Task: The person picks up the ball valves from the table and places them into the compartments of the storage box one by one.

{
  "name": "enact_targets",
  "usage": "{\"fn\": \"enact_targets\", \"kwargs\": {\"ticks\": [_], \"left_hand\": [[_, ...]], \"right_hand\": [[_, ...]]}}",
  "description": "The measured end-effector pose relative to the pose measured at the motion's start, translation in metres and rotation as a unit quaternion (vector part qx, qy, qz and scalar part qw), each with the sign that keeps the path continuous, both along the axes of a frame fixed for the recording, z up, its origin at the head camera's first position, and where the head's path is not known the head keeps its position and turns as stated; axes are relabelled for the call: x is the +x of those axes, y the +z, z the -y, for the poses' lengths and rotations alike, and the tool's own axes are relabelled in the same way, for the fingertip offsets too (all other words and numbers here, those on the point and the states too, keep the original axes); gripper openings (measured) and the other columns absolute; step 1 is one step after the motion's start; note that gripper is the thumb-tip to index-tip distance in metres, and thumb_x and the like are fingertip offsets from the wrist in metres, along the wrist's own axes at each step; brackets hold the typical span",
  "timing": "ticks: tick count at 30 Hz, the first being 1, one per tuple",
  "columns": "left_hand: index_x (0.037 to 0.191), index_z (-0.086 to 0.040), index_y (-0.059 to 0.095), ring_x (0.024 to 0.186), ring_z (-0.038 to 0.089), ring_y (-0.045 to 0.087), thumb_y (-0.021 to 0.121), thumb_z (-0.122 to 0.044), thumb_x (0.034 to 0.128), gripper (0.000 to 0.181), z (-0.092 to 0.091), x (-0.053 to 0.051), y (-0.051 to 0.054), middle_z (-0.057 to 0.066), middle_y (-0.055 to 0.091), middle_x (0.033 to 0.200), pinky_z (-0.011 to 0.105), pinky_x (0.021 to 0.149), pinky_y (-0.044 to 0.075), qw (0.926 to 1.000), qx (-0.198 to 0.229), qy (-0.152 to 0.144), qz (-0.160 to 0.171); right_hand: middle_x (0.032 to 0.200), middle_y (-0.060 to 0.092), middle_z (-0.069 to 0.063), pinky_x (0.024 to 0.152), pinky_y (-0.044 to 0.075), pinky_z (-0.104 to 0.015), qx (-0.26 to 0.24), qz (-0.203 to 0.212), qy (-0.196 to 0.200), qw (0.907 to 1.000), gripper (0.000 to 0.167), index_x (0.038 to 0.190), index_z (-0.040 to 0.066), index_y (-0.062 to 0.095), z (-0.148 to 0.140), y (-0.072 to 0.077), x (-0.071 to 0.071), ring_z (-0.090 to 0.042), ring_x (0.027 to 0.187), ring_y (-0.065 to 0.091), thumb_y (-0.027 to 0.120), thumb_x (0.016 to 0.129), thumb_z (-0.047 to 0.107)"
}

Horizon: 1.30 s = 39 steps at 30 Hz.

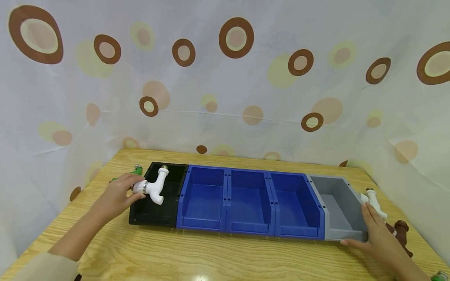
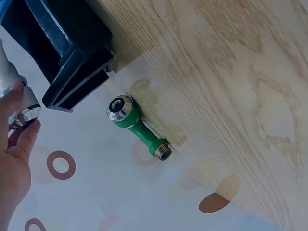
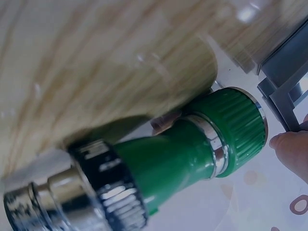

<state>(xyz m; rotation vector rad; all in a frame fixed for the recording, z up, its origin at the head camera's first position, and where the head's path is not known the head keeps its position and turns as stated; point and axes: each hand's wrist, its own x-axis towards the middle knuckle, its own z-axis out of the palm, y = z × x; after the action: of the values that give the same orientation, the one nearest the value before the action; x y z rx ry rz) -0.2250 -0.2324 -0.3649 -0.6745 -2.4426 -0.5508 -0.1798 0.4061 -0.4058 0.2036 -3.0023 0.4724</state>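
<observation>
My left hand (image 1: 121,195) pinches a white faucet (image 1: 156,187) by its ribbed knob. The faucet hangs above the black bin (image 1: 154,214), its spout pointing down. Out at the other end, my right hand (image 1: 381,238) lies at the front right corner of the grey bin (image 1: 346,235), thumb stretched along the front and fingers extended by the side wall. Just beyond those fingers is another white faucet (image 1: 375,203), partly covered by them; whether they touch it I cannot tell. In the right wrist view the thumb (image 3: 293,151) is beside the bin's edge.
Three blue bins (image 1: 249,229) join the black and grey ones in a row. Left of the row lies a green faucet (image 2: 144,130). At the right are a brown faucet (image 1: 401,232) and another green faucet (image 3: 168,156). A patterned curtain (image 1: 246,86) hangs behind the wooden table (image 1: 211,257).
</observation>
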Motion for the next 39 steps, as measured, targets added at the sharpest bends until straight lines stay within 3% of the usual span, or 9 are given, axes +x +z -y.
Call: {"fn": "enact_targets", "kwargs": {"ticks": [10,17,24,39], "left_hand": [[0.104,0.007,0.062,0.085,0.027,0.062,0.076,-0.003,0.0703,0.038,-0.009,-0.001,0.005,0.017,0.062,0.099,0.031,0.062,0.052,0.9984,-0.016,0.000,0.054],[0.103,0.008,0.062,0.085,0.027,0.061,0.076,-0.004,0.0710,0.037,-0.013,-0.004,0.004,0.018,0.061,0.100,0.029,0.062,0.052,0.9974,-0.024,0.002,0.068],[0.105,0.008,0.062,0.090,0.030,0.061,0.076,-0.006,0.0713,0.039,-0.016,-0.006,0.001,0.019,0.062,0.102,0.036,0.069,0.054,0.9966,-0.037,0.012,0.073],[0.104,0.009,0.063,0.092,0.033,0.062,0.076,-0.005,0.0716,0.038,-0.023,-0.011,-0.003,0.020,0.063,0.101,0.040,0.075,0.054,0.9947,-0.046,0.009,0.092]], "right_hand": [[0.148,-0.010,-0.036,0.084,0.028,-0.074,0.002,-0.003,-0.002,1.0000,0.122,0.143,-0.011,-0.010,0.000,0.000,0.000,-0.061,0.129,0.002,0.074,0.073,0.044],[0.147,-0.008,-0.038,0.084,0.029,-0.074,0.008,-0.009,-0.001,0.9999,0.122,0.142,-0.012,-0.008,0.001,0.001,0.000,-0.061,0.129,0.003,0.076,0.073,0.042],[0.147,-0.004,-0.039,0.082,0.030,-0.074,0.017,-0.013,-0.003,0.9998,0.122,0.142,-0.014,-0.007,0.001,0.001,-0.001,-0.063,0.126,0.009,0.075,0.072,0.043],[0.147,-0.009,-0.038,0.083,0.029,-0.075,0.012,0.001,-0.007,0.9999,0.121,0.142,-0.012,-0.009,0.002,0.003,-0.001,-0.063,0.128,0.004,0.074,0.074,0.044]]}}
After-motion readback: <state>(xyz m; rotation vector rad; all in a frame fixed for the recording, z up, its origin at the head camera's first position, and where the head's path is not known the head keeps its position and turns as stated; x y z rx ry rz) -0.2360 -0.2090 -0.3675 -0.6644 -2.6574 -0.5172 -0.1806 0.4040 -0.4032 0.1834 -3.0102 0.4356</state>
